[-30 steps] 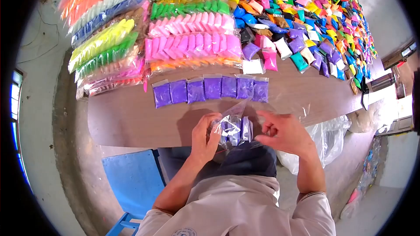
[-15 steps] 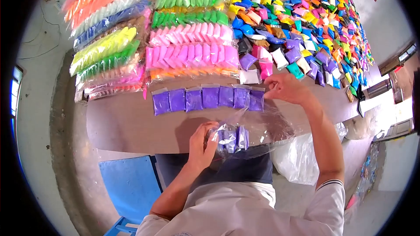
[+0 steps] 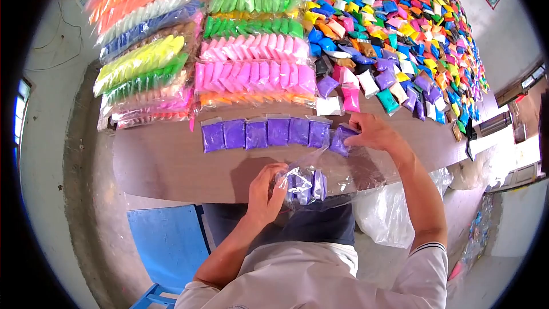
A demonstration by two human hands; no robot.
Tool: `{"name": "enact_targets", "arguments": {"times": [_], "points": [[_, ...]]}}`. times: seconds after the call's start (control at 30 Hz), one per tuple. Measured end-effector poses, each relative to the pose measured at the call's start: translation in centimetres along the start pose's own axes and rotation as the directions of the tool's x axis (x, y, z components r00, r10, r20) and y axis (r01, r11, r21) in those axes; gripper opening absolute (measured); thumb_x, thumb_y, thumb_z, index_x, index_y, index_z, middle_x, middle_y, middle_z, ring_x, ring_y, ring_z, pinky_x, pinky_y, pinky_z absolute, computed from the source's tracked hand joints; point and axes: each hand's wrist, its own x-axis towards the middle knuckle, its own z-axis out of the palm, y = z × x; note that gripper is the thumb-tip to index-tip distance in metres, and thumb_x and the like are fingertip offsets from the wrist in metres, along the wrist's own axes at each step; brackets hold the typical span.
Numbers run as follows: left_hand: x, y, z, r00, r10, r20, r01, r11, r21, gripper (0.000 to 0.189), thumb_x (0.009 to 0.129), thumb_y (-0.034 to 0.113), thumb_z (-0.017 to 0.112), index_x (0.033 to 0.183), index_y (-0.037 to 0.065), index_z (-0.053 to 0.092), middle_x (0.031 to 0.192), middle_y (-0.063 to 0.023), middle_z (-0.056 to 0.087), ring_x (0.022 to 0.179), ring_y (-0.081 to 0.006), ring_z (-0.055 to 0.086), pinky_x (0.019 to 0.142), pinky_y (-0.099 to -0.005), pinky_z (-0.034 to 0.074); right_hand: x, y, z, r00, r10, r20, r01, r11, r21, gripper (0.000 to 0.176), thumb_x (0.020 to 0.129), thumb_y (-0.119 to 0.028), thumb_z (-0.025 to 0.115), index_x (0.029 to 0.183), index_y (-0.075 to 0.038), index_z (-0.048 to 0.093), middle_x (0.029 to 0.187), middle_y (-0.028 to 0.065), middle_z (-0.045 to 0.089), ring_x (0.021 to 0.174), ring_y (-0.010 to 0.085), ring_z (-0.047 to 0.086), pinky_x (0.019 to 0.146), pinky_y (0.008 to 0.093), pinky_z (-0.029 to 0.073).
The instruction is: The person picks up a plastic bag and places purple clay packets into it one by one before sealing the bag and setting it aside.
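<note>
My left hand point(image 3: 267, 193) grips the side of a clear plastic bag point(image 3: 343, 178) near the table's front edge. Several purple packets point(image 3: 306, 186) stand inside that bag. Behind it lies a row of purple packets point(image 3: 278, 130) on the brown table point(image 3: 166, 163). My right hand point(image 3: 372, 132) has its fingers closed on the packet at the right end of the row point(image 3: 339, 139), which is tilted and a little apart from the others.
Clear bags of pink packets point(image 3: 254, 77) and of yellow packets point(image 3: 140, 64) are stacked at the back left. A large heap of loose mixed-colour packets point(image 3: 394, 23) covers the back right. A blue chair point(image 3: 168, 240) stands at the front left.
My right hand has moved slightly down and taken hold of the end packet, which has tilted and come away from the row. My left hand stays on the bag.
</note>
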Motion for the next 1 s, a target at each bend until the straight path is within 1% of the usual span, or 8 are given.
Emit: {"name": "enact_targets", "arguments": {"times": [0.07, 0.1, 0.17, 0.47, 0.7, 0.8, 0.9, 1.0], "points": [[0.0, 0.2, -0.1, 1.0, 0.0, -0.003, 0.0, 1.0, -0.007, 0.026, 0.089, 0.009, 0.056, 0.111, -0.005, 0.06, 0.112, -0.0206, 0.064, 0.1, -0.0322, 0.064, 0.089, -0.036, 0.049, -0.4, 0.3, -0.2, 0.997, -0.075, 0.011, 0.067, 0.945, 0.321, 0.038, 0.074, -0.022, 0.084, 0.101, -0.001, 0.067, 0.084, 0.0016, 0.064, 0.076, 0.011, 0.055, 0.069, 0.0296, 0.046], [0.0, 0.5, -0.1, 1.0, -0.005, -0.002, 0.005, 1.0, 0.003, 0.026, 0.089, 0.009, 0.057, 0.111, -0.005, 0.06, 0.113, -0.0205, 0.064, 0.1, -0.0323, 0.064, 0.089, -0.036, 0.049, -0.3, 0.5, -0.3, 0.997, -0.08, 0.013, 0.071, 0.945, 0.32, 0.038, 0.074, -0.022, 0.084, 0.101, -0.001, 0.067, 0.084, 0.0016, 0.064, 0.076, 0.011, 0.055, 0.069, 0.0296, 0.046], [0.0, 0.6, -0.2, 1.0, -0.012, 0.0, 0.012, 1.0, 0.016, 0.027, 0.089, 0.009, 0.057, 0.111, -0.005, 0.06, 0.113, -0.0204, 0.064, 0.1, -0.0323, 0.064, 0.09, -0.036, 0.048, -0.3, 1.1, -0.6, 0.98, -0.159, 0.118, 0.049, 0.773, 0.632, 0.037, 0.08, -0.019, 0.081, 0.107, 0.001, 0.066, 0.086, -0.0017, 0.064, 0.08, 0.0078, 0.054, 0.071, 0.0278, 0.045], [-0.1, 0.5, -0.1, 1.0, -0.002, 0.001, 0.002, 1.0, 0.023, 0.026, 0.09, 0.011, 0.057, 0.111, -0.005, 0.06, 0.114, -0.0202, 0.063, 0.101, -0.0316, 0.064, 0.089, -0.0356, 0.049, 2.0, -1.4, 1.6, 0.961, -0.278, -0.011, 0.256, 0.867, 0.428, 0.045, 0.081, -0.02, 0.081, 0.117, 0.001, 0.064, 0.095, -0.0005, 0.065, 0.086, 0.0087, 0.056, 0.075, 0.0303, 0.047], [-0.1, 0.5, 0.0, 1.0, -0.005, 0.006, 0.005, 1.0, 0.02, 0.027, 0.089, 0.01, 0.057, 0.112, -0.004, 0.059, 0.114, -0.02, 0.063, 0.1, -0.0317, 0.064, 0.089, -0.0357, 0.049, 1.8, -2.7, 1.7, 0.986, -0.168, 0.005, 0.159, 0.94, 0.302, 0.039, 0.075, -0.017, 0.081, 0.105, 0.0, 0.064, 0.088, 0.005, 0.063, 0.084, 0.0138, 0.058, 0.075, 0.0319, 0.048], [-0.1, 0.3, -0.1, 1.0, -0.005, 0.004, 0.005, 1.0, 0.023, 0.027, 0.087, 0.009, 0.056, 0.111, -0.004, 0.059, 0.114, -0.02, 0.064, 0.1, -0.0316, 0.064, 0.089, -0.0357, 0.049, 1.1, -1.8, 2.2, 0.989, -0.141, -0.042, 0.137, 0.78, 0.611, 0.031, 0.077, -0.016, 0.08, 0.099, 0.0, 0.064, 0.088, 0.0053, 0.064, 0.084, 0.0133, 0.058, 0.076, 0.031, 0.049], [-0.1, 0.1, 0.0, 1.0, -0.007, -0.002, 0.007, 1.0, 0.016, 0.027, 0.087, 0.008, 0.056, 0.11, -0.004, 0.06, 0.114, -0.0198, 0.064, 0.1, -0.0313, 0.064, 0.088, -0.0355, 0.049, -0.4, -0.4, 0.5, 0.988, -0.157, 0.007, 0.142, 0.908, 0.393, 0.034, 0.079, -0.015, 0.078, 0.105, -0.001, 0.064, 0.088, 0.0048, 0.063, 0.086, 0.0122, 0.058, 0.076, 0.0293, 0.049], [-0.2, -0.1, 0.1, 1.0, -0.014, -0.014, 0.014, 1.0, 0.0, 0.026, 0.086, 0.007, 0.057, 0.109, -0.004, 0.06, 0.114, -0.0192, 0.064, 0.099, -0.0298, 0.064, 0.087, -0.0346, 0.049, -2.7, 1.4, -1.0, 0.957, 0.132, -0.259, 0.026, 0.847, 0.53, 0.044, 0.081, -0.015, 0.075, 0.12, 0.002, 0.061, 0.099, 0.0076, 0.067, 0.087, 0.0125, 0.063, 0.075, 0.028, 0.051]]}}
